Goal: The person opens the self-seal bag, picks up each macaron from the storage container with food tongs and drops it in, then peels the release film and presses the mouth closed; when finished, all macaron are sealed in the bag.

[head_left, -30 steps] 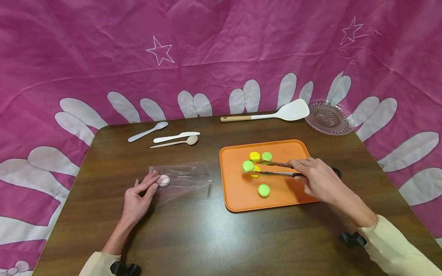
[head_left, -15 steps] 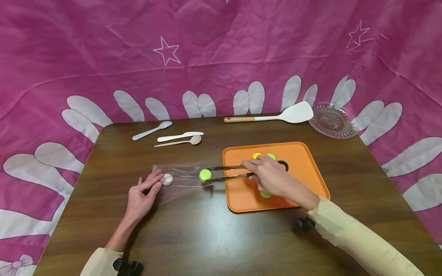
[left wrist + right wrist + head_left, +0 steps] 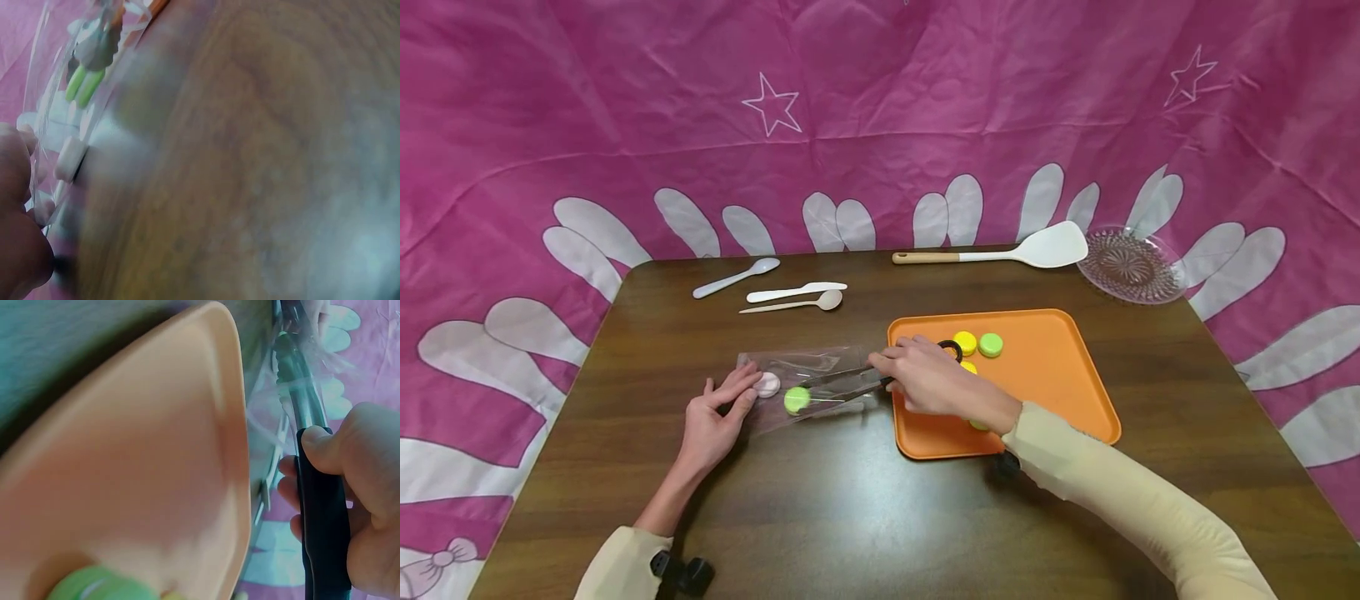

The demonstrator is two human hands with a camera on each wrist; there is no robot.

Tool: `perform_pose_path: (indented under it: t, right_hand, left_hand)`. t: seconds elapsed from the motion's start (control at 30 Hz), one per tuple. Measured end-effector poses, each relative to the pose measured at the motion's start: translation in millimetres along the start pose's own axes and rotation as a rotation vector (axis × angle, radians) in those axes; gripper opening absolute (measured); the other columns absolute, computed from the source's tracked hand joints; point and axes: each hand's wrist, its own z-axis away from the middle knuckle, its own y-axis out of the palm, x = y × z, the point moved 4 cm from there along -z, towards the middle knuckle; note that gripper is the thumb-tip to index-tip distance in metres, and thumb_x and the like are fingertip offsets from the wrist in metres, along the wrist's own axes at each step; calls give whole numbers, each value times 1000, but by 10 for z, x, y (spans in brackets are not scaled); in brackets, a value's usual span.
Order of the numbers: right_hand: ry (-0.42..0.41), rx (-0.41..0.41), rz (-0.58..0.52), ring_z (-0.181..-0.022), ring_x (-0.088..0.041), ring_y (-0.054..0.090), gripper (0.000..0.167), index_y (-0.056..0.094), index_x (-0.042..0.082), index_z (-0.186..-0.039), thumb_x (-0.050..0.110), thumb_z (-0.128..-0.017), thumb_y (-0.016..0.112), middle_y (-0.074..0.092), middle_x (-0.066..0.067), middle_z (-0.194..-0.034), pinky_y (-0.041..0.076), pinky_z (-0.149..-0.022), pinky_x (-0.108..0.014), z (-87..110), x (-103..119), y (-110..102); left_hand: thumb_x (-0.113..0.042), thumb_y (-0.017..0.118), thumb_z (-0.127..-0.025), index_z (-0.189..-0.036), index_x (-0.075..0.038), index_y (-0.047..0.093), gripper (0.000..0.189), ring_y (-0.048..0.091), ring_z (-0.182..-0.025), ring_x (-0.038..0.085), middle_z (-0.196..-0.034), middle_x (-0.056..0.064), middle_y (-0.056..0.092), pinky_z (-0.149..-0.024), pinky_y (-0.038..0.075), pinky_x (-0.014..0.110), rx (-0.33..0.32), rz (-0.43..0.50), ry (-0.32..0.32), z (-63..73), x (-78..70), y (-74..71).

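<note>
With right fingers point(image 3: 289, 490) wrapped round black-handled metal tongs point(image 3: 324, 506), left fingers point(image 3: 733, 389) pinching clear plastic bag point(image 3: 808, 364), could rip it by poking hard.

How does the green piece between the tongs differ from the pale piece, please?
The green piece is lime-coloured, while the pale piece is whitish. The green piece sits between the tongs; the pale piece lies apart from them, beside the left hand. Both are round and inside the clear bag.
</note>
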Motion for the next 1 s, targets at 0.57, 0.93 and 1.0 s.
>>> perform_pose_path:
  t: [0.57,0.93,1.0]
  right_hand:
    - [-68,52,35,-99,-24,61,34,61,12,-124,14,-91,72,70,-1,-116,46,-95,-39,-375,192,126]
    - [-43,59,46,-102,-24,60,37,62,11,-128,16,-92,71,69,-2,-121,47,-90,-39,-464,271,185]
    - [-40,53,52,-100,-24,61,36,62,11,-127,17,-92,70,69,-2,-120,47,-87,-38,-467,276,201]
  left_hand:
    - [9,68,-90,-113,4,74,24,51,-126,44,-125,23,64,-109,8,72,0,3,25,5,294,21]
    - [17,66,-87,-110,13,70,24,51,-123,50,-121,32,62,-107,9,75,3,-10,6,-5,-24,22]
    - [17,66,-87,-110,13,70,24,52,-124,46,-121,33,62,-106,9,75,1,-9,7,-3,-70,22]
